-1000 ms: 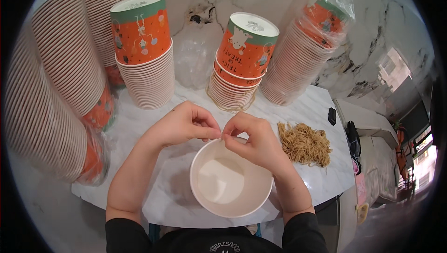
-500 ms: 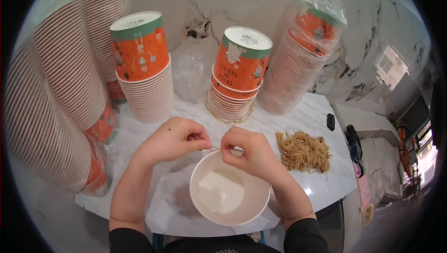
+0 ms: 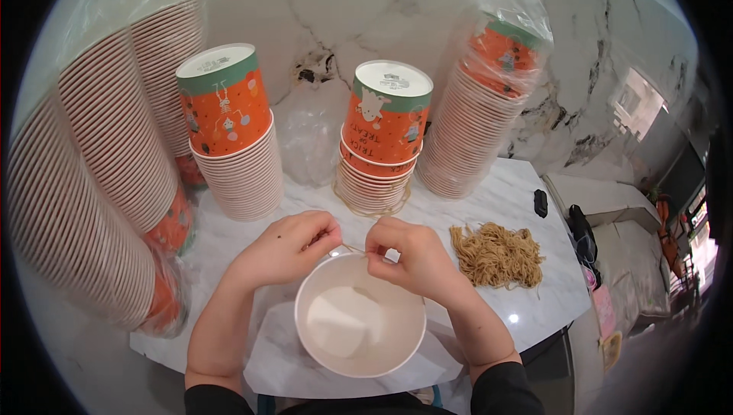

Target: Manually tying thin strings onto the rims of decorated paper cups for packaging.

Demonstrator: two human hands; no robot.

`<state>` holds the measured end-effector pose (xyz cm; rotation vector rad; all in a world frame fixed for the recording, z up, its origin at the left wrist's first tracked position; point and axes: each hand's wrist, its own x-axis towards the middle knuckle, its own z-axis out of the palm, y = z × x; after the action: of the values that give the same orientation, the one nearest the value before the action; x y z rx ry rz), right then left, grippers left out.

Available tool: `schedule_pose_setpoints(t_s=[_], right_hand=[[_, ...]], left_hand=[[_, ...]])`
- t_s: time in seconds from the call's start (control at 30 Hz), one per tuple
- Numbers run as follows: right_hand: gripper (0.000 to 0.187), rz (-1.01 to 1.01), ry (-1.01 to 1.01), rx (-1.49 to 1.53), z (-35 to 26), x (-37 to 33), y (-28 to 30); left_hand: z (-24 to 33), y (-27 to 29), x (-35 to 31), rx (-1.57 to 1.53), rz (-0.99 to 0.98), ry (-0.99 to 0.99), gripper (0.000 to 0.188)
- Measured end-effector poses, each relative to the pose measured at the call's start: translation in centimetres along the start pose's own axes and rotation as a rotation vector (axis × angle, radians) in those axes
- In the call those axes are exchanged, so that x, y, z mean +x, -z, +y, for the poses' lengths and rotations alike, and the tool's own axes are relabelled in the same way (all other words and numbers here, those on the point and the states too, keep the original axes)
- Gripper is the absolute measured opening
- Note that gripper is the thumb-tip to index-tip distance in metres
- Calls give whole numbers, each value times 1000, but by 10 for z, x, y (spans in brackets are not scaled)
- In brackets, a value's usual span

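Note:
A white paper bucket stands open end up near the front of the table. At its far rim my left hand and my right hand face each other, fingers pinched closed. A short piece of thin tan string runs between the two pinches, just above the rim. Its ends are hidden in my fingers. To the right of my right hand lies a loose heap of tan strings. Beyond my hands, an upside-down stack of orange and green buckets has similar string looped around its lower part.
Another upturned bucket stack stands at the back left. Tall plastic-wrapped stacks line the left side, and one wrapped stack is at the back right. A small black object lies near the table's right edge. Behind rises a marbled wall.
The view has tilted slightly, so the stacks appear lower. My hands have drawn a little apart, and more string shows between them. Both still pinch it.

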<state>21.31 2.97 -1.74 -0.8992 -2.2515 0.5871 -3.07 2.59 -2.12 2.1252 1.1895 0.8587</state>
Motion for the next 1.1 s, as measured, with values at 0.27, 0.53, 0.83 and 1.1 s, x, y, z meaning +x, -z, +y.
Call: schedule_pose_setpoints(t_s=[0.27,0.53,0.83,1.1], right_hand=[[17,14,9,200,2,5,-6],[15,32,-44,529,6,5,-15],[12,114,54,367,0,2,-16],[8,46,44,227,-1,0,-26]], left_hand=[[15,7,-3,-133,-62,12,13],[25,-4,-2,-222,162,-151,20],[33,-8,-5,-173,159,-229,20],[27,-13,-6,-138,512,-273,18]])
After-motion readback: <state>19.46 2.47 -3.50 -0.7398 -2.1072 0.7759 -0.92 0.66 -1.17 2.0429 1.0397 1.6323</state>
